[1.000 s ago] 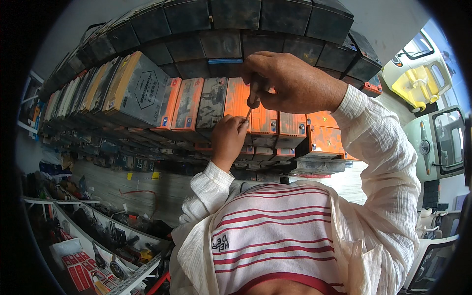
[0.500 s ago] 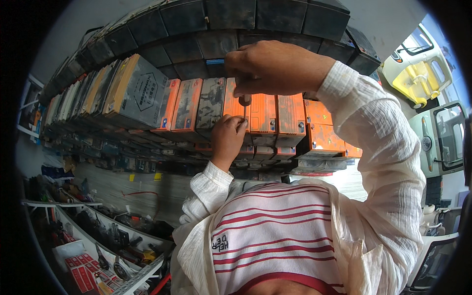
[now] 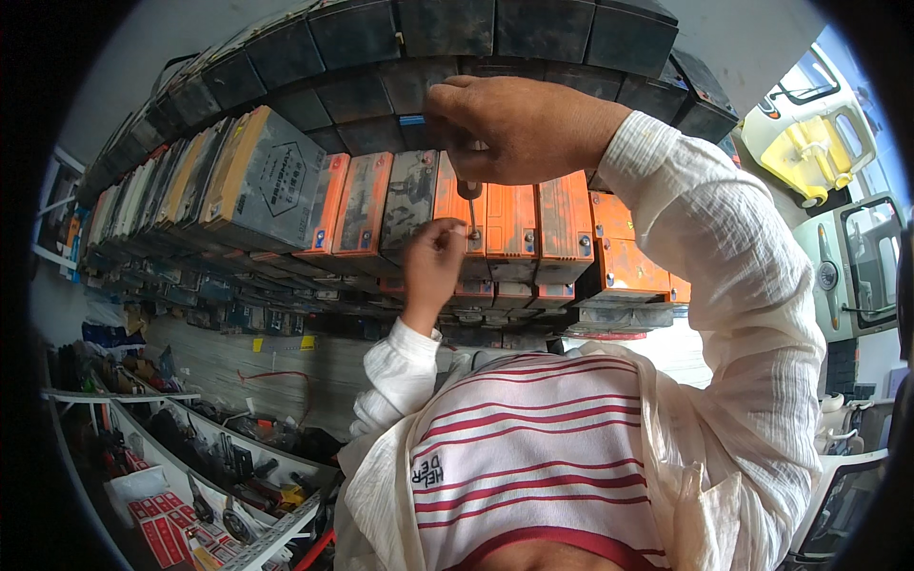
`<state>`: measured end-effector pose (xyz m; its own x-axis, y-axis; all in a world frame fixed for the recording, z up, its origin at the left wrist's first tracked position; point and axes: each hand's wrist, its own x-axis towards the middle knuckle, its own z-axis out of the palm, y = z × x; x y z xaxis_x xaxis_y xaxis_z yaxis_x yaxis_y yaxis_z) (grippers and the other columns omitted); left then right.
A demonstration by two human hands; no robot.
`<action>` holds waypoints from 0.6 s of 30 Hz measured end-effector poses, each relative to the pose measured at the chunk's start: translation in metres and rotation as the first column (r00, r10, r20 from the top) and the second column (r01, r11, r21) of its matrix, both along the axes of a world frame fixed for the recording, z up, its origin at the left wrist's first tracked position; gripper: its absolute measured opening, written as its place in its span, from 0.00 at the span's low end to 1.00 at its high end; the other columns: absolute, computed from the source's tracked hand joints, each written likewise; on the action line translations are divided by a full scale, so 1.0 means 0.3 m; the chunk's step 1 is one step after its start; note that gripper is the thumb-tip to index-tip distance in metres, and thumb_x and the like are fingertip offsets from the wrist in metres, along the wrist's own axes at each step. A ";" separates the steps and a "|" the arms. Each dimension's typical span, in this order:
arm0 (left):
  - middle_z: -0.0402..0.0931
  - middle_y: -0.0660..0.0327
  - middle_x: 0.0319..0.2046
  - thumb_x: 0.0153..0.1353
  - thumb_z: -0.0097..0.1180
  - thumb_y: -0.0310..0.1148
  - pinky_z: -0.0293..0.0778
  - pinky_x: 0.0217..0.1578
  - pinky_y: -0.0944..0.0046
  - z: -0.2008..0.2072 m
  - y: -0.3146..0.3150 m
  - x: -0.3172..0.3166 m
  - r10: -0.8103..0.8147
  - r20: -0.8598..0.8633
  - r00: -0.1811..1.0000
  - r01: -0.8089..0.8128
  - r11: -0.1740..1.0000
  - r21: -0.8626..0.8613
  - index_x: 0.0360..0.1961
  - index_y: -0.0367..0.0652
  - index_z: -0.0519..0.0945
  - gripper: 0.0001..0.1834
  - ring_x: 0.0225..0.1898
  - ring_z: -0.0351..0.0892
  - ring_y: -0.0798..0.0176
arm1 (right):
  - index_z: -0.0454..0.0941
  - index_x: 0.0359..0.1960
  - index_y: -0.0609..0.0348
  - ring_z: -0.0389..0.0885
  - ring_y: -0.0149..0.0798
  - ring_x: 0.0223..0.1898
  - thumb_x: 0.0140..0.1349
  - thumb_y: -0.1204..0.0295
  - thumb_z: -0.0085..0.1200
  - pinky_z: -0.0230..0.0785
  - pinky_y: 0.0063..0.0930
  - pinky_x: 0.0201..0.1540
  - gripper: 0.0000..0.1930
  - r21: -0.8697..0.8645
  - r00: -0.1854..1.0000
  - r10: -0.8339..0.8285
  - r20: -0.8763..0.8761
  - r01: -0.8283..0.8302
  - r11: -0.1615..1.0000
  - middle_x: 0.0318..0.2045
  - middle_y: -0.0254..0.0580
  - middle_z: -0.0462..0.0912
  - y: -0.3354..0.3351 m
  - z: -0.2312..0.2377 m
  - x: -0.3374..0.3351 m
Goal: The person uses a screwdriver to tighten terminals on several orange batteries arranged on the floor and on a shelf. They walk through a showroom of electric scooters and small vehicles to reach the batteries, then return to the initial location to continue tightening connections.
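Note:
My right hand is wrapped round the handle of a screwdriver, held upright. Its thin shaft points down to the terminal at the near edge of an orange battery. Close to the screwdriver's tip, my left hand is closed, thumb and fingers drawn together just left of the shaft. Whatever its fingers pinch, if anything, is too small to see. A dusty grey battery stands to the left, and another orange battery to the right.
Dark batteries are stacked behind the row. At the left stand large grey batteries packed side by side. A white shelf with tools and small red-and-white packages lies lower left. Pale vehicles show at the right.
My left hand has drawn slightly left, off the screwdriver shaft, and its fingers have curled in. My right hand has shifted a little left with the handle.

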<state>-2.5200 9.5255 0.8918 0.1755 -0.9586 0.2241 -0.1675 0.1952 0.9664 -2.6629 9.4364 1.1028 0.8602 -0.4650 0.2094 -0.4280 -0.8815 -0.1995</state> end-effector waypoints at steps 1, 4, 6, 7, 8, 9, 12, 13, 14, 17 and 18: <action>0.70 0.70 0.27 0.67 0.51 0.32 0.62 0.26 0.71 -0.018 -0.007 0.033 0.039 -0.353 0.935 0.010 0.991 0.134 0.38 0.37 0.79 0.09 0.26 0.65 0.74 | 0.73 0.38 0.63 0.85 0.45 0.31 0.62 0.71 0.56 0.76 0.37 0.34 0.09 0.043 1.000 0.027 -0.005 -0.027 0.999 0.27 0.47 0.82 -0.005 0.000 0.003; 0.75 0.62 0.37 0.67 0.45 0.29 0.67 0.33 0.73 -0.040 -0.056 0.126 -0.117 -0.912 0.394 0.181 0.982 -0.048 0.44 0.34 0.75 0.11 0.35 0.71 0.69 | 0.72 0.39 0.63 0.85 0.43 0.30 0.61 0.72 0.54 0.76 0.37 0.34 0.09 0.058 0.996 0.007 -0.089 -0.002 0.998 0.25 0.44 0.83 -0.002 0.013 0.017; 0.75 0.56 0.42 0.66 0.42 0.26 0.72 0.44 0.68 0.014 -0.056 0.113 -0.024 -0.946 0.322 0.123 0.992 0.017 0.46 0.32 0.74 0.12 0.44 0.73 0.63 | 0.73 0.41 0.62 0.86 0.40 0.31 0.60 0.71 0.54 0.77 0.36 0.35 0.10 -0.092 0.967 -0.136 -0.216 0.118 0.989 0.23 0.41 0.85 0.008 0.015 0.031; 0.74 0.54 0.45 0.66 0.41 0.25 0.75 0.49 0.66 0.047 -0.056 0.108 0.016 -0.959 0.283 0.097 0.994 0.045 0.47 0.31 0.73 0.13 0.48 0.74 0.60 | 0.73 0.41 0.62 0.86 0.40 0.31 0.61 0.70 0.54 0.77 0.35 0.35 0.11 -0.051 0.979 -0.105 -0.174 0.098 0.994 0.22 0.40 0.85 0.005 0.012 0.027; 0.74 0.51 0.46 0.65 0.41 0.24 0.73 0.54 0.63 0.048 -0.058 0.114 -0.017 -0.968 0.251 0.120 0.993 0.013 0.48 0.30 0.72 0.13 0.51 0.73 0.57 | 0.73 0.41 0.62 0.86 0.40 0.30 0.61 0.69 0.53 0.77 0.35 0.35 0.11 -0.010 0.989 -0.075 -0.131 0.075 0.997 0.21 0.40 0.85 0.000 0.004 0.016; 0.73 0.49 0.48 0.65 0.41 0.22 0.71 0.58 0.60 0.043 -0.059 0.123 -0.048 -0.975 0.219 0.142 0.990 -0.017 0.49 0.29 0.71 0.13 0.54 0.72 0.54 | 0.73 0.41 0.62 0.86 0.40 0.30 0.62 0.68 0.53 0.77 0.34 0.34 0.11 0.033 0.995 -0.047 -0.086 0.050 0.998 0.21 0.40 0.84 -0.003 -0.003 0.008; 0.71 0.45 0.52 0.65 0.40 0.21 0.69 0.63 0.56 0.032 -0.061 0.137 -0.110 -0.967 0.229 0.152 0.985 -0.077 0.51 0.28 0.68 0.14 0.59 0.70 0.50 | 0.72 0.41 0.63 0.86 0.40 0.30 0.62 0.67 0.54 0.77 0.34 0.34 0.12 0.159 1.000 0.002 -0.030 0.003 0.987 0.21 0.40 0.84 -0.011 -0.002 0.002; 0.71 0.44 0.53 0.66 0.40 0.21 0.69 0.64 0.56 0.029 -0.062 0.140 -0.126 -0.960 0.251 0.146 0.985 -0.091 0.51 0.27 0.68 0.14 0.60 0.69 0.49 | 0.71 0.41 0.63 0.86 0.41 0.28 0.63 0.68 0.53 0.77 0.35 0.33 0.11 0.078 0.996 -0.034 -0.082 0.041 0.996 0.21 0.41 0.84 -0.008 0.001 0.007; 0.71 0.43 0.53 0.67 0.40 0.21 0.70 0.63 0.57 0.021 -0.067 0.145 -0.146 -0.959 0.242 0.151 0.982 -0.111 0.51 0.27 0.68 0.13 0.60 0.70 0.49 | 0.70 0.40 0.63 0.85 0.43 0.27 0.63 0.70 0.52 0.76 0.36 0.32 0.10 -0.006 0.989 -0.075 -0.131 0.075 0.997 0.22 0.43 0.84 -0.001 0.005 0.015; 0.71 0.42 0.53 0.68 0.40 0.23 0.73 0.61 0.58 -0.002 -0.084 0.159 -0.183 -0.957 0.224 0.166 0.975 -0.148 0.49 0.27 0.70 0.12 0.59 0.71 0.48 | 0.70 0.39 0.63 0.84 0.45 0.24 0.65 0.70 0.52 0.76 0.36 0.30 0.09 -0.041 0.994 -0.084 -0.076 0.081 0.996 0.23 0.43 0.84 0.007 -0.005 0.009; 0.72 0.41 0.53 0.69 0.41 0.24 0.74 0.60 0.58 -0.007 -0.090 0.160 -0.183 -0.959 0.218 0.172 0.974 -0.146 0.48 0.27 0.71 0.12 0.59 0.71 0.48 | 0.71 0.38 0.63 0.84 0.44 0.24 0.65 0.69 0.52 0.76 0.36 0.30 0.09 -0.019 0.997 -0.072 -0.030 0.071 0.997 0.23 0.43 0.84 0.007 -0.010 0.005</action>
